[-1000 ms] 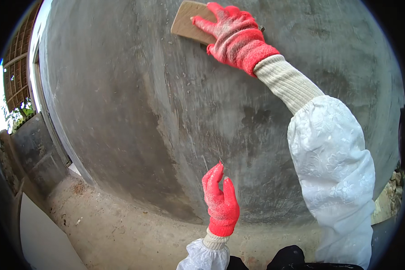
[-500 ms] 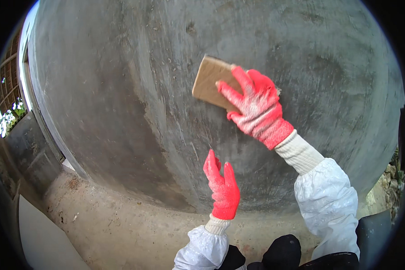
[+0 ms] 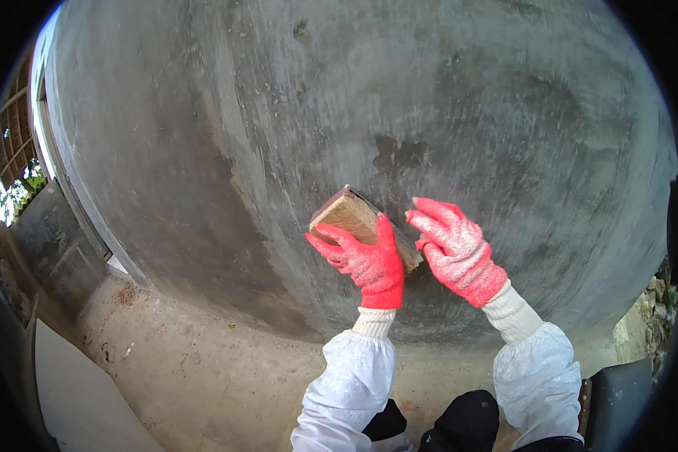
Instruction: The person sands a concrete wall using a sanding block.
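A pale, oblong wooden block (image 3: 356,213) with a reddish-brown edge is tilted in front of a grey wall. My left hand (image 3: 365,264), in a red-coated glove, grips it from below, with the thumb and fingers spread across its near side. Just beyond the block's right end is my right hand (image 3: 459,252), gloved the same way with whitish dust on its back. Its fingers are apart and hold nothing. The grey plastered wall (image 3: 429,90), which bulges through the lens, carries a dark damp patch (image 3: 395,154) just above the hands.
Bare concrete floor (image 3: 188,377) runs along the wall's foot, with my dark shoes (image 3: 467,422) on it. A pale flat panel (image 3: 83,392) stands at the lower left. A dark object (image 3: 618,399) is at the lower right, near rubble (image 3: 655,309).
The block has come down from the wall and passed from my right hand to my left. My left hand has risen, while my right has lowered and let go. A dark damp patch now shows.
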A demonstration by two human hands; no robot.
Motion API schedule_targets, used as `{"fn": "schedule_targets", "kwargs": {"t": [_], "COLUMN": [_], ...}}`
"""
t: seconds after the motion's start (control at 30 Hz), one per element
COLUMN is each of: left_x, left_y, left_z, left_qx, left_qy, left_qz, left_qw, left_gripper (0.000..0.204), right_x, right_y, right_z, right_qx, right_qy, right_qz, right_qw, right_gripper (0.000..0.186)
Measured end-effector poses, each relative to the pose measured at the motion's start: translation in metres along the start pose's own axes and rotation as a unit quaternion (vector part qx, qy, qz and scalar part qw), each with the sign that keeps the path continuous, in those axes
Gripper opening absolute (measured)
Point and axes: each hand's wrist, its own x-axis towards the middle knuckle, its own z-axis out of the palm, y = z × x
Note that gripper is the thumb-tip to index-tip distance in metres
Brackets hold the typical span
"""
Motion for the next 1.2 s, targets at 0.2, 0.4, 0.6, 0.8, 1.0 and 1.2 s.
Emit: {"fn": "schedule_targets", "kwargs": {"t": [0.2,0.4,0.6,0.8,1.0,1.2], "left_x": [0.077,-0.059,0.086,0.063,-0.01,0.119], "left_y": [0.002,-0.165,-0.038,-0.045,-0.127,-0.006], "left_z": [-0.014,-0.033,-0.02,-0.017,-0.032,-0.018], "left_qx": [0.038,0.027,0.046,0.044,0.026,0.008], "left_qy": [0.027,-0.059,0.024,0.029,-0.048,0.035], "left_qz": [0.205,0.197,0.322,0.308,0.308,0.304], "left_qw": [0.978,0.978,0.945,0.95,0.95,0.952], "left_gripper": [0.099,0.107,0.099,0.095,0.102,0.085], "right_x": [0.01,-0.024,-0.032,-0.031,-0.031,-0.035], "right_y": [0.053,0.131,0.14,0.14,0.139,0.139], "right_z": [-0.082,-0.099,-0.093,-0.094,-0.1,-0.097], "right_qx": [-0.207,-0.381,-0.379,-0.397,-0.392,-0.382], "right_qy": [0.176,0.234,0.217,0.212,0.206,0.2], "right_qz": [0.018,0.064,0.037,0.034,0.034,0.034], "right_qw": [0.962,0.892,0.899,0.892,0.896,0.902], "right_gripper": [0.062,0.066,0.068,0.067,0.067,0.067]}}
